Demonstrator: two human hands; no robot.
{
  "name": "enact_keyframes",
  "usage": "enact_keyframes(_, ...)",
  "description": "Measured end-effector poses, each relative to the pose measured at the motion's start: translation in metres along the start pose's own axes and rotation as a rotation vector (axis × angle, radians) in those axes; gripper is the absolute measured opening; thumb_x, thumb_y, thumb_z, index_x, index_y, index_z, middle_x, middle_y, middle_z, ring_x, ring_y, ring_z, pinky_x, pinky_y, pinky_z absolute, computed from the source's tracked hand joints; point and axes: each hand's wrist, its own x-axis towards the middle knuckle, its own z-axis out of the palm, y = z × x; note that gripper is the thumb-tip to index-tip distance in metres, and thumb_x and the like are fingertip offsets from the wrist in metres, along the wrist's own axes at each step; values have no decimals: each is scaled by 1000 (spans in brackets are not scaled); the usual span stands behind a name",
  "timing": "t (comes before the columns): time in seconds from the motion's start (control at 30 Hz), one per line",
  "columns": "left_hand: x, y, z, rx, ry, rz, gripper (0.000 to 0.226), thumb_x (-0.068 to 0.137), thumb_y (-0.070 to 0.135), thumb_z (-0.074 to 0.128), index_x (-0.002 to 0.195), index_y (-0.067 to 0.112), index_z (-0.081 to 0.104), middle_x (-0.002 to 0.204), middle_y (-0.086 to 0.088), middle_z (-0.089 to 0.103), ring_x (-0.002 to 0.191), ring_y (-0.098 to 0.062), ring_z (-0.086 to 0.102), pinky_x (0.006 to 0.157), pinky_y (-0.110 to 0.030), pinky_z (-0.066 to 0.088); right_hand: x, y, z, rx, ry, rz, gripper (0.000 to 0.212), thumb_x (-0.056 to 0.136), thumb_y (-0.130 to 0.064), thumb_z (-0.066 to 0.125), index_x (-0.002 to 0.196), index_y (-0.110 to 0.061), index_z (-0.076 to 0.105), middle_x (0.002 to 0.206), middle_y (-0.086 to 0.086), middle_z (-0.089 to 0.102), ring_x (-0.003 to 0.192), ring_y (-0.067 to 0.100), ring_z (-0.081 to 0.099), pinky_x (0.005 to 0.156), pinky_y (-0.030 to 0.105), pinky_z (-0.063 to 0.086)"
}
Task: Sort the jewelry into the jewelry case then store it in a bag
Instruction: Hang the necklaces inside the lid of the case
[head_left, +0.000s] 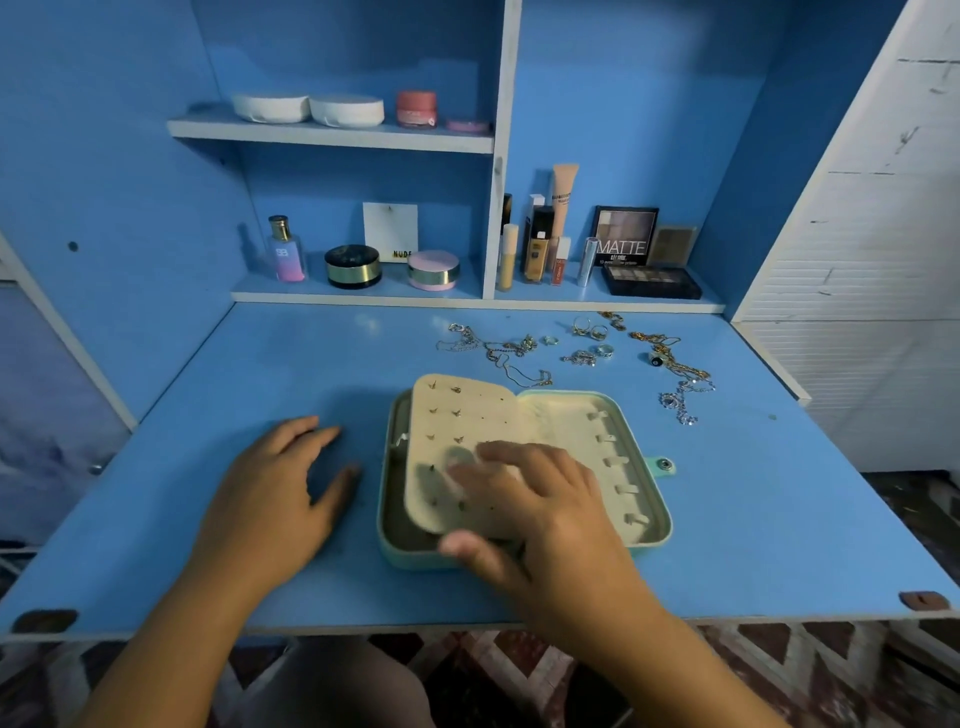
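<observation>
1. While flattening flap (467, 415) with right hand (535, 499), fingers spread and gripping nothing, press gently around studs (456, 413).
2. Steady case (662, 519), in the middle of desk (260, 364), using relaxed, empty left hand (280, 493) beside it.
3. Fetch loose jewelry (519, 353) behind case next.

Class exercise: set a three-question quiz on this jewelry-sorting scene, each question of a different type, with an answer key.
1. True or false: the jewelry case lies shut on the desk.
2. Where are the loose chains and rings? A) inside the case B) on the desk beyond the case C) on the upper shelf
3. Fill in: the right hand is over the earring panel; the ___ hand rests on the bare desk beside the case.

Key: 1 false, it lies open; 2 B; 3 left hand.
</observation>
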Motion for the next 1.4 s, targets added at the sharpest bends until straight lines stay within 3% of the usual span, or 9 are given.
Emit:
enact_keyframes(0.13, 2, 2, -1, 16, -3, 6, 61, 84, 55, 55, 134, 20, 58, 141, 2, 49, 109, -25, 59, 98, -44, 48, -15, 34, -33, -111, 214, 392, 37, 87, -46, 51, 115, -25, 63, 109, 1, 59, 101, 20, 47, 84, 39, 44)
enact_keyframes(0.3, 10, 5, -1, -5, -37, 16, 57, 85, 47, 63, 135, 20, 57, 140, 2, 50, 107, -24, 58, 96, -44, 49, -30, 59, -63, -208, -92, 914, 37, 83, -49, 58, 109, -23, 57, 104, 2, 59, 99, 25, 53, 85, 37, 44)
enact_keyframes(0.47, 27, 20, 0, -176, 12, 51, 38, 94, 33, 56, 131, 26, 58, 132, 7, 56, 109, -16, 59, 93, -32, 44, -30, 55, -62, -55, -171, 918, 21, 89, -40, 54, 78, -23, 56, 76, -7, 61, 73, 13, 55, 64, 31, 44)
enact_keyframes(0.67, 50, 51, -10, -363, -181, 127, 58, 82, 63, 42, 133, 37, 54, 133, 18, 54, 124, -1, 50, 105, -28, 38, -14, 61, -68, 128, 31, 896, 15, 93, -23, 51, 79, -20, 56, 75, -5, 64, 69, 16, 58, 57, 30, 44)
enact_keyframes(0.9, 64, 78, -1, -392, -404, 96, 52, 92, 48, 49, 143, 36, 43, 139, 9, 53, 119, 1, 51, 90, -7, 35, 5, 62, -46, 653, 432, 851, 14, 97, -27, 49, 108, -31, 57, 97, -4, 66, 70, 7, 64, 73, 39, 56)
enact_keyframes(1.07, 54, 79, -1, -374, -420, 46, 79, 70, 77, 33, 144, 51, 31, 145, 9, 47, 130, -8, 48, 108, -29, 36, 8, 34, -20, 896, 481, 755, 58, 101, -24, 39, 147, -41, 10, 133, -22, 40, 110, -15, 49, 93, 12, 44)
enact_keyframes(1.2, 38, 78, 1, -237, -381, 38, 73, 75, 81, 20, 144, 59, 17, 142, 12, 42, 135, -10, 40, 112, -40, 35, 10, 28, -2, 827, 413, 755, 65, 101, -21, 36, 150, -34, -6, 150, -29, -1, 128, -27, 7, 106, 2, 13)
enact_keyframes(1.33, 26, 78, -1, -181, -395, 3, 65, 83, 75, 21, 145, 59, 11, 129, 13, 46, 126, -13, 45, 107, -36, 37, 20, 40, -3, 786, 312, 718, 60, 102, -14, 34, 149, -36, 5, 139, -35, 17, 113, -34, 23, 97, -2, 24)
enact_keyframes(1.4, 23, 76, -3, -190, -391, -5, 68, 81, 78, 21, 145, 60, 7, 135, 13, 46, 119, -10, 51, 105, -39, 42, 31, 47, -9, 764, 232, 666, 58, 102, -12, 33, 148, -40, 10, 136, -33, 25, 122, -20, 33, 100, 7, 30)
